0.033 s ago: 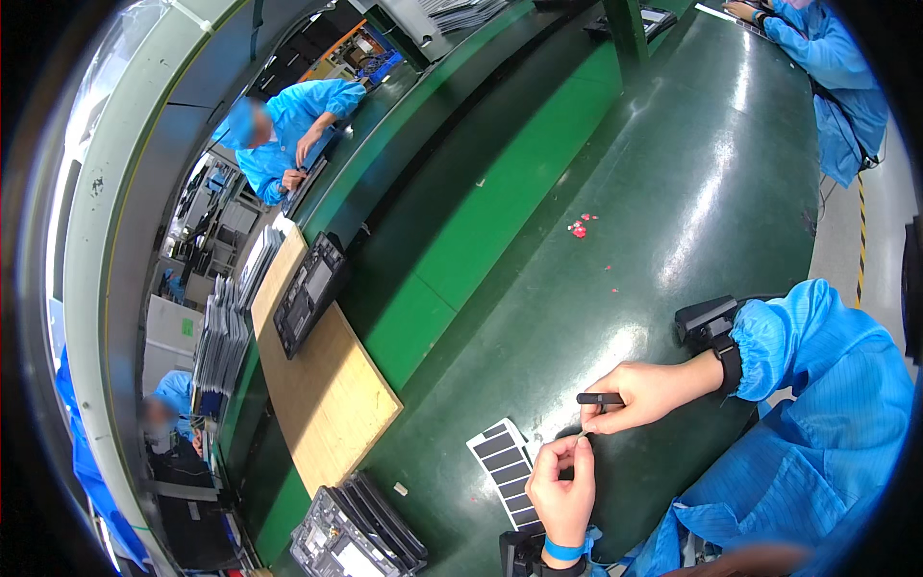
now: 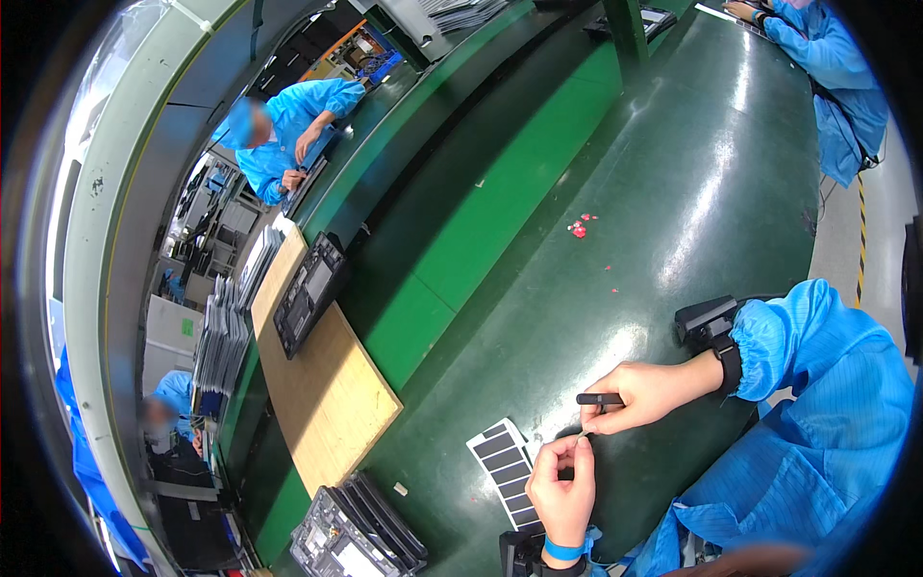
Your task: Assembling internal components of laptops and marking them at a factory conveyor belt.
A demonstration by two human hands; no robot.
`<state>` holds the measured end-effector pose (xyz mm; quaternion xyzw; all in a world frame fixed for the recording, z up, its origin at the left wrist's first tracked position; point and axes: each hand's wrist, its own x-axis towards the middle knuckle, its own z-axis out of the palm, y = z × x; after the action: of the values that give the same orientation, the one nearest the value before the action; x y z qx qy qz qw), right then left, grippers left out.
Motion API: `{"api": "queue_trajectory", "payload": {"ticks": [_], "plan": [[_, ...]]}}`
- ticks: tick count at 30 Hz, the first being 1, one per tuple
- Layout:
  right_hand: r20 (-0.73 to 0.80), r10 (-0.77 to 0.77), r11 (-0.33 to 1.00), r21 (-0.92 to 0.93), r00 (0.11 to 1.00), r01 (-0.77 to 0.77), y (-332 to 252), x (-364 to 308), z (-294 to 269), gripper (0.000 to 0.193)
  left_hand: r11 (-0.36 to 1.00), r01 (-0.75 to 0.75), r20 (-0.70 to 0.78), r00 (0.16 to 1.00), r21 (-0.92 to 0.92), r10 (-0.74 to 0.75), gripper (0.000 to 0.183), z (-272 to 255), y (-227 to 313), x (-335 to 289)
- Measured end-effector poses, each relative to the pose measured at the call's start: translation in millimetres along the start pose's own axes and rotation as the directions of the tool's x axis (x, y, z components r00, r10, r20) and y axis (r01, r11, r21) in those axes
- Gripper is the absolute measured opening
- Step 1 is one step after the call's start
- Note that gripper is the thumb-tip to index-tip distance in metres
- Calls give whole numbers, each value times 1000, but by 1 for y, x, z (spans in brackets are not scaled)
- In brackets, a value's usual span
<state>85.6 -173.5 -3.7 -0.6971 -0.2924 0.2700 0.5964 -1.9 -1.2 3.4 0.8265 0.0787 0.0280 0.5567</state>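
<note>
Lower right: right hand (image 2: 642, 396) grasps black pen-shaped tool (image 2: 598, 398); left hand (image 2: 563, 490) pinched shut, contents unclear. Best braced, light pressure.

Electronics workshop, blue-smocked workers (image 2: 300, 108), stacked device casings (image 2: 370, 527)

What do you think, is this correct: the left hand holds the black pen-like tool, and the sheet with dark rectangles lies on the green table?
Not quite: the head view shows the right hand, not the left hand, holding the black pen-like tool. The sheet lies on the green table.
</note>
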Motion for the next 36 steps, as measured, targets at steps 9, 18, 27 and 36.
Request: {"api": "queue_trajectory", "payload": {"ticks": [9,18,27,36], "plan": [[27,67,998,-10,997,-67,-6,-1,-1,12,997,-56,10,998,53,56,11,0,6,1],[-3,18,994,110,1000,-17,4,1,0,10,979,77,75,995,-189,-64,12,-6,1,0],[14,54,996,77,998,-55,0,0,-2,10,959,141,93,988,-248,-121,12,-5,2,1],[16,43,995,85,999,-44,-2,2,-1,10,894,217,168,972,-391,-162,13,-6,2,2]]}}
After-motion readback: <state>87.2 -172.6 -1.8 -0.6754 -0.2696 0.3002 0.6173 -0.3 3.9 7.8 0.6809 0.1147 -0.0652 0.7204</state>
